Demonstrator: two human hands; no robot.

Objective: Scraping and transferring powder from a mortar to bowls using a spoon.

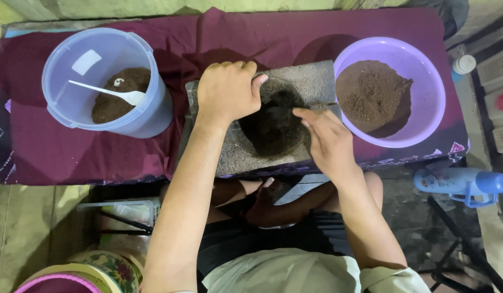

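So, your left hand (225, 91) is curled tight over the back edge of the stone slab (311, 81), which sits mid-table between the blue tub (148, 116) and the purple bowl (430, 81). Your right hand (327, 138), fingers loose, touches the dark powder pile (270, 127). The slab looks heavy and rough, so grab its edges. The powder is loose, so scoop it.

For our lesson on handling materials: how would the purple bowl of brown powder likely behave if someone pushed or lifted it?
The purple bowl looks like thin plastic, so it probably flexes a little when gripped. Its brown powder is heaped toward one side, so it may feel off-balance and could spill if tilted. Resting on the maroon cloth, it would likely drag rather than slide freely.
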